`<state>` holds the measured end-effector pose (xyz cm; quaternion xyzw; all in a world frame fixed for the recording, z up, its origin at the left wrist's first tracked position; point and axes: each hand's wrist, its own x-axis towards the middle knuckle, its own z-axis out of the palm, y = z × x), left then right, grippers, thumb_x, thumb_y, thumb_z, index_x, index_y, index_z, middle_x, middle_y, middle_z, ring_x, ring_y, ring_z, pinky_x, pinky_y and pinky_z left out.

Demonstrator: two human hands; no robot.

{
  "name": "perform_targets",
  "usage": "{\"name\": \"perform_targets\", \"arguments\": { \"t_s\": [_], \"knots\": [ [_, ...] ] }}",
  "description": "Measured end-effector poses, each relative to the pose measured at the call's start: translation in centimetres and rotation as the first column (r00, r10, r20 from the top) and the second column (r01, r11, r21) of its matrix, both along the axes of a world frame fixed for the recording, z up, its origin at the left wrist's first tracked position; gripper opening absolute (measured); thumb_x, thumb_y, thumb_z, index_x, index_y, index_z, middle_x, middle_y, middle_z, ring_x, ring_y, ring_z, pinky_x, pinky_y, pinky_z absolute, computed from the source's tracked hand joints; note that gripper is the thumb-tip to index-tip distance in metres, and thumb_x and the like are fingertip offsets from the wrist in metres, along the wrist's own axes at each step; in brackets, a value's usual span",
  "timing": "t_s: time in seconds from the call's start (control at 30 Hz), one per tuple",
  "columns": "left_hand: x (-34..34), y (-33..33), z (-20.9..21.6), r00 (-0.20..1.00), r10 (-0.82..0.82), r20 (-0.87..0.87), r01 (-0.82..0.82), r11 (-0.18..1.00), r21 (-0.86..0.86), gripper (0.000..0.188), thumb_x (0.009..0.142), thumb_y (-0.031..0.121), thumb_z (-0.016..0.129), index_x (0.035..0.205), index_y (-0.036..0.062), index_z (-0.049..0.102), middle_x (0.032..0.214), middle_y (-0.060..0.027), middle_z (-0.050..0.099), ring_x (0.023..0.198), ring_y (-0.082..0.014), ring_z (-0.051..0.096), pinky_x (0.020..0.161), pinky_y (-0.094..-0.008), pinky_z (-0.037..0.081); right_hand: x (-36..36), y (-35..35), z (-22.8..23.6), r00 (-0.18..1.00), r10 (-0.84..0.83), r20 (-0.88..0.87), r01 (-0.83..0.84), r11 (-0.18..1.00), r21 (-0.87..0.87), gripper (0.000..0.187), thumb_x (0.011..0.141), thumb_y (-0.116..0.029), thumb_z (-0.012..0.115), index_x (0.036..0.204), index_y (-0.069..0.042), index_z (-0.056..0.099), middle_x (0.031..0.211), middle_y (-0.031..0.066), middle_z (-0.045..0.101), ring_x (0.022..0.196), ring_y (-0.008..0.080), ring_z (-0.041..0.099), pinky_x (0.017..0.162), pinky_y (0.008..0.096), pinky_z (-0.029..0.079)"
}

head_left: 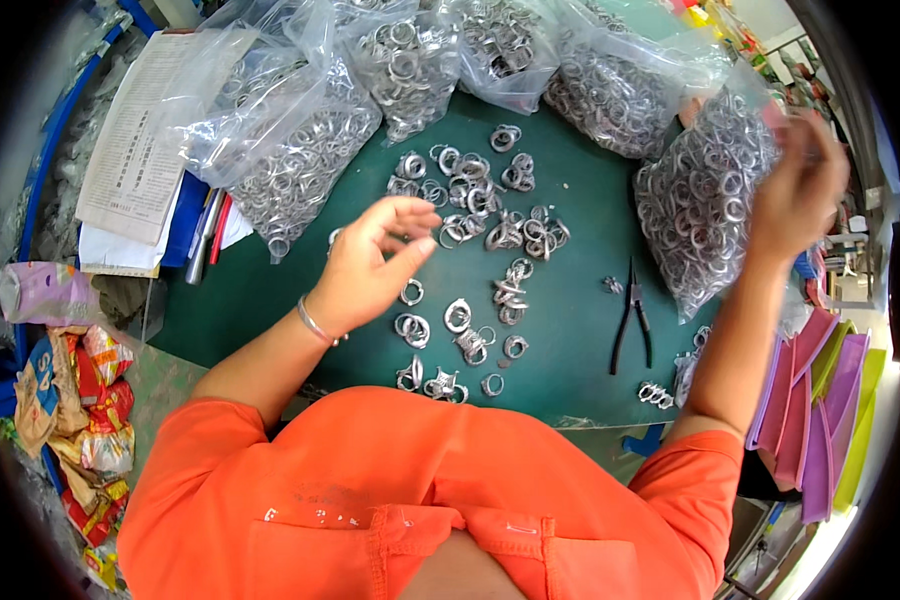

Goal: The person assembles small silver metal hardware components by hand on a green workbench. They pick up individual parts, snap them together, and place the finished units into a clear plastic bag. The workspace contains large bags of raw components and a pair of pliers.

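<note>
Over the table, my left hand [370, 262] hangs with thumb and fingers apart, holding nothing I can see. Just beyond its fingertips lie small heaps of silver metal rings [472, 190]. More loose rings [458, 316] are scattered nearer my body. My right hand [802, 188] is raised at the right, beside the top of a clear plastic bag packed with rings [705, 190]. Motion blurs its fingers, so I cannot tell whether they grip the bag's plastic. Black-handled pliers [632, 320] lie below that bag, jaws pointing away from me.
Several more clear bags of rings [305, 150] line the far side of the green table [580, 350]. Printed papers [130, 150] and pens [213, 232] lie at the left. Purple, pink and green strips [815, 400] stand off the right edge; colourful wrappers [100, 400] are at the lower left.
</note>
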<state>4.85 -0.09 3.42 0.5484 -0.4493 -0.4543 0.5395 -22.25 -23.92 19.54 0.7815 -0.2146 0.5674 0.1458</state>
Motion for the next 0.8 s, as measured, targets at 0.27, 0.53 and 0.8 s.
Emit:
{"name": "perform_targets", "arguments": {
  "t_s": [0.27,0.53,0.8],
  "knots": [
    [1.0,-3.7,-1.8,0.612,0.093,0.786,0.193,0.945,-0.263,0.031,0.072,0.009,0.075,0.101,0.0035,0.063,0.111,-0.0135,0.057,0.103,-0.0332,0.054,0.088,-0.0397,0.045,-3.4,-1.2,0.7,0.889,-0.322,-0.326,0.223,0.925,-0.306,0.019,0.082,-0.013,0.069,0.1,-0.004,0.069,0.102,0.0133,0.068,0.1,0.0308,0.063,0.09,0.0395,0.046],
    [-1.0,-2.2,-1.8,0.961,-0.22,0.168,0.214,0.975,0.054,0.011,0.078,0.006,0.074,0.087,0.002,0.068,0.094,-0.0082,0.062,0.087,-0.0202,0.062,0.075,-0.0307,0.049,6.2,10.4,-16.0,0.725,0.462,-0.511,-0.061,0.781,0.621,0.027,0.067,-0.006,0.073,0.093,-0.008,0.066,0.098,0.0092,0.064,0.098,0.0279,0.059,0.088,0.0422,0.043],
    [0.5,-0.7,-1.3,0.927,-0.014,0.375,0.077,0.985,-0.154,0.014,0.075,-0.001,0.074,0.087,0.0015,0.067,0.09,-0.0061,0.059,0.077,-0.0175,0.058,0.066,-0.028,0.047,7.0,11.7,-13.5,0.916,0.39,0.091,-0.368,0.728,0.578,0.021,0.073,0.007,0.07,0.091,-0.003,0.064,0.089,0.0116,0.065,0.082,0.0271,0.062,0.073,0.0349,0.05]
  ]
}}
